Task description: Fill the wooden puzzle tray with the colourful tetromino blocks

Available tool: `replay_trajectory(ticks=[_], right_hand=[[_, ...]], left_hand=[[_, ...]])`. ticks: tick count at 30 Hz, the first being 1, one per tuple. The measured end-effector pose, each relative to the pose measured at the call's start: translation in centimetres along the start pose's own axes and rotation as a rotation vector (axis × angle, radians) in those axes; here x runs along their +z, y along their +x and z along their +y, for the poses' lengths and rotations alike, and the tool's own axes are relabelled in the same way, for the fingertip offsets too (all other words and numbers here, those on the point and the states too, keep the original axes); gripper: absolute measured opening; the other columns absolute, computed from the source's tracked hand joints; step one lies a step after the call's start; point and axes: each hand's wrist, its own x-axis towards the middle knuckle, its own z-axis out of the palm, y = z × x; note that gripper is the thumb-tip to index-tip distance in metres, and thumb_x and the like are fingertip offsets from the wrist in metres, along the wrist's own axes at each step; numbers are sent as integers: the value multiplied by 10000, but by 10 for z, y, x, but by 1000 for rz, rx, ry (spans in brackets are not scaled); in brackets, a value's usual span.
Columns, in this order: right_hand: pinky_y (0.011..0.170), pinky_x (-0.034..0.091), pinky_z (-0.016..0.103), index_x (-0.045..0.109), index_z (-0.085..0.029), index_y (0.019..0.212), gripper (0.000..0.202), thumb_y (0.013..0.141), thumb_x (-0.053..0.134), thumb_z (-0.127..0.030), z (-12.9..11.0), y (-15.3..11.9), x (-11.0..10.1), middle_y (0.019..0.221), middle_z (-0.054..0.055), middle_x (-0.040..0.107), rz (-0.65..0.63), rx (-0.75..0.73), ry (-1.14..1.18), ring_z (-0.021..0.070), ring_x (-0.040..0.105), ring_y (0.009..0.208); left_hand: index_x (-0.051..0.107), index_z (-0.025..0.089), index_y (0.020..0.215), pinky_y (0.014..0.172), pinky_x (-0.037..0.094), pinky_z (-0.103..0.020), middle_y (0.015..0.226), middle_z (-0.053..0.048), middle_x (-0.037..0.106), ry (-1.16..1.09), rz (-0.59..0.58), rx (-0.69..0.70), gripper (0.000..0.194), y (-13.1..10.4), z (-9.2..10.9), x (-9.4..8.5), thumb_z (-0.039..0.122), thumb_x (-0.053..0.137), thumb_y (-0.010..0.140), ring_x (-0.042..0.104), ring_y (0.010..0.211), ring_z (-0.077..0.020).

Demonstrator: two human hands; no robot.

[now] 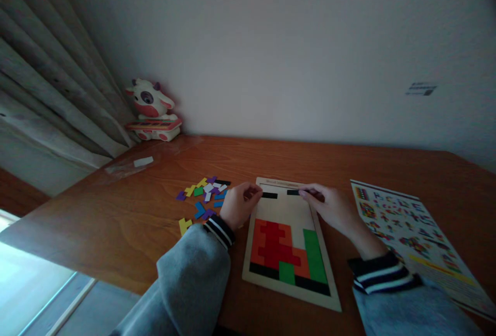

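Note:
A wooden puzzle tray (249,253) lies on the table, its lower part filled with red, orange, green and black pieces. My left hand (239,204) is closed in a pinch on the end of a black bar (270,195) over the tray's upper left. Over the upper right, my right hand (329,207) pinches the end of another black bar (293,192). Bare tray surface shows between these bars and the coloured pieces. Left of my left hand, a loose pile holds purple, white, blue, green and yellow pieces (185,225).
A printed pattern sheet (416,232) lies on the table (116,222) at the right. A cow toy with a keyboard (153,111) stands at the back left, near the curtain (50,67). The wall (290,57) rises behind the table.

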Motion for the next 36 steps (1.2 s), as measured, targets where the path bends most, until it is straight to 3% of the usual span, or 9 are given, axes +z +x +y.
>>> replay_trajectory(ticks=[5,11,14,17,20,23,27,36], right_hand=[[749,538,372,732,-197,1018,322,930,498,-400,23,9,17,939,77,773,-2,-3,-93,241,716,842],[756,546,374,735,-194,1011,337,941,487,-412,38,4,28,961,98,705,137,-84,-261,233,686,833],[793,552,389,724,-175,1065,348,958,475,-393,36,1,31,1050,123,680,158,-126,-336,241,681,880],[897,534,425,727,-206,1064,309,974,459,-331,27,-3,32,1091,101,709,102,-260,-380,255,671,985],[956,512,469,732,-212,1080,306,979,461,-310,19,-7,33,1131,91,735,32,-355,-423,270,671,1042],[980,508,479,702,-169,1170,349,990,442,-315,15,-9,35,1214,122,712,2,-346,-453,278,666,1094],[1014,498,470,665,-156,1243,392,1003,425,-351,16,-11,40,1290,138,673,21,-330,-497,278,639,1162],[1008,481,522,688,-144,1209,412,1000,432,-391,18,-13,47,1308,151,657,71,-301,-543,323,614,1178]], left_hand=[[709,188,909,652,488,-245,787,-13,715,109,-65,27,125,8,-12,18,256,605,895,636,682,-143],[693,189,1021,884,511,-346,988,-76,716,254,8,200,154,10,-17,22,257,587,934,658,951,-220],[686,186,1078,947,492,-355,1103,-78,719,242,-103,370,217,5,-11,21,288,517,990,654,1036,-218],[678,192,1148,980,475,-382,1189,-71,709,312,-236,480,286,-1,-3,20,337,465,1021,639,1114,-228],[657,190,1206,1013,458,-418,1242,-83,691,390,-279,478,333,-5,0,19,361,430,1033,618,1175,-245],[602,164,1293,1103,397,-455,1351,-119,625,440,-291,453,387,-6,-1,19,381,414,1033,544,1290,-263],[539,152,1365,1172,296,-542,1474,-147,509,517,-284,412,473,-7,-5,22,451,412,1021,418,1406,-309],[507,139,1372,1189,269,-536,1488,-167,485,587,-260,372,512,-9,-9,27,488,360,1027,408,1415,-291]])
